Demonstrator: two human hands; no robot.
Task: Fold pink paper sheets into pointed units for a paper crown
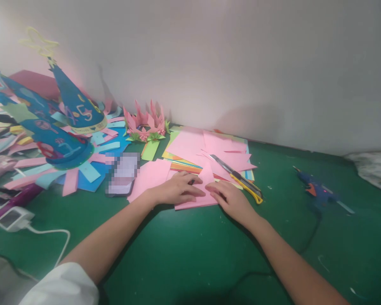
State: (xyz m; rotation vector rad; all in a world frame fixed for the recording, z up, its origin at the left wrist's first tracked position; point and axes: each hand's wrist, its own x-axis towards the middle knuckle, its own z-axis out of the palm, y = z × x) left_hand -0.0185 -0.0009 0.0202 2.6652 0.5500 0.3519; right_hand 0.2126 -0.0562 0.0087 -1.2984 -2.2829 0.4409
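Note:
A folded sheet of pink paper (195, 204) lies on the green table in front of me. My left hand (179, 188) rests on its left part, fingers spread and pointing right. From the right, my right hand (230, 197) touches the sheet near its right edge with its fingers stretched out and the thumb apart from the index finger. Under my left wrist is another pink sheet (149, 176). Just beyond my right hand, a yellow utility knife (236, 178) with its blade extended lies across stacked pink sheets (190, 144).
A blurred-out phone (123, 173) lies left of the paper. Behind it stands a pink folded-paper crown (146, 123). Blue cone hats (78, 103) with paper strips crowd the left. A blue glue gun (320, 190) with a trailing cord lies at right. The wall (241, 63) borders the table.

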